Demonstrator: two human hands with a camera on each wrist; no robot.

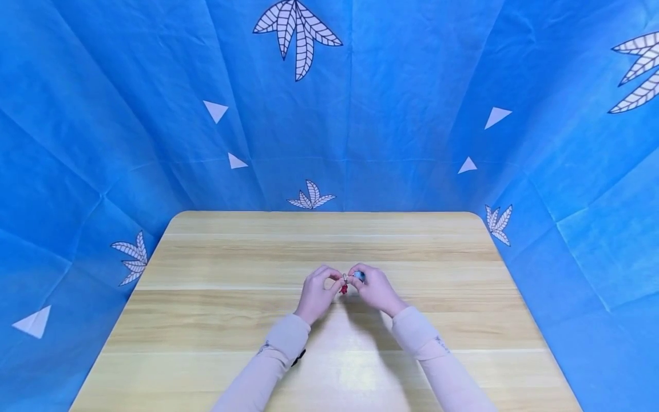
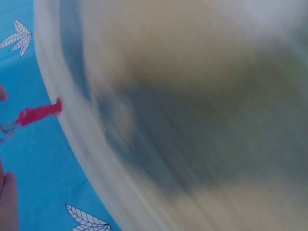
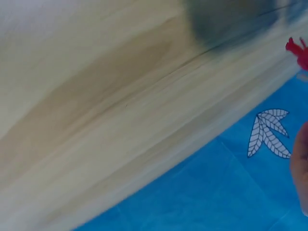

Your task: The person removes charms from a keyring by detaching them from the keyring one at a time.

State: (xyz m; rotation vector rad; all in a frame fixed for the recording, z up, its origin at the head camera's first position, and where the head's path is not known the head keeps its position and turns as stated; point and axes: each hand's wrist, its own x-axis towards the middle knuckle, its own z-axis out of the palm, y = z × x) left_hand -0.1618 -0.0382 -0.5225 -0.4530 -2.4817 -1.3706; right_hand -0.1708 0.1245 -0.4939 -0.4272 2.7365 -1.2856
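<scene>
Close together over the middle of the table, both hands meet at a small keychain with a red figure charm (image 1: 343, 290) hanging from a metal clasp (image 1: 345, 278). My left hand (image 1: 315, 293) pinches it from the left with thumb and forefinger. From the right, my right hand (image 1: 378, 290) pinches at the clasp, and a small blue thing (image 1: 358, 276) shows between its fingers, its kind unclear. The left wrist view has the red charm (image 2: 39, 113) at its left edge, with fingers (image 2: 7, 202) partly in frame. At the right wrist view's edge, the charm (image 3: 301, 55) is cut off.
A light wood-grain table (image 1: 216, 320) with rounded far corners lies under the hands. Blue cloth (image 1: 412, 86) printed with white leaves and triangles hangs behind it and on both sides. Something small and black (image 1: 298, 357) sits at the left cuff.
</scene>
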